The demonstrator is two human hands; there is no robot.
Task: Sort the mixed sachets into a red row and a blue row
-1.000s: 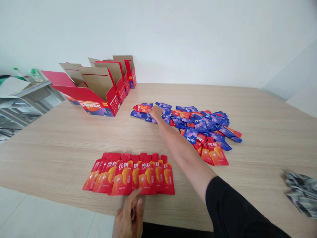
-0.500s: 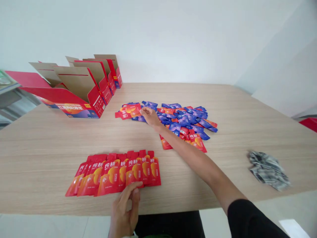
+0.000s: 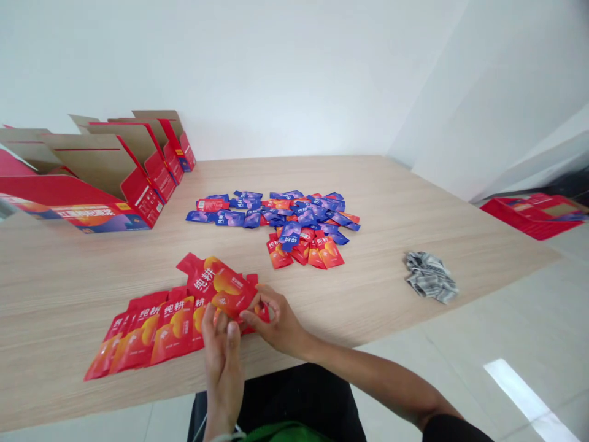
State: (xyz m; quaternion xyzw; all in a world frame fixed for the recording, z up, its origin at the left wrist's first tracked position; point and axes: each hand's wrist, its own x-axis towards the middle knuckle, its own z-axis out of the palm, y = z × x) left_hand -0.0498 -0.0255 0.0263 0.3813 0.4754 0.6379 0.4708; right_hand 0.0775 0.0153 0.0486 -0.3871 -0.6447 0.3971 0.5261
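Note:
In the head view, my right hand [image 3: 276,319] pinches the lower right corner of a red juice pouch [image 3: 223,283] printed with orange fruit. The pouch is raised and slanted over a row of overlapping red pouches [image 3: 172,331] along the table's near edge. My left hand [image 3: 223,356] is just below the held pouch, fingers and thumb apart. Its fingertips are close to the pouch's lower edge; whether they touch it I cannot tell. Part of the row is hidden behind the held pouch and my hands.
Further back on the wooden table [image 3: 391,209] lies a loose heap of blue and red pouches [image 3: 304,215]. Open red cardboard boxes [image 3: 138,196] stand at the left. A crumpled checked cloth [image 3: 430,276] lies on the right, and a red carton [image 3: 529,212] is beyond the table.
My right hand has brought a red pouch from the far heap back to the near row. My left hand has come up off the row toward it. The view has swung right.

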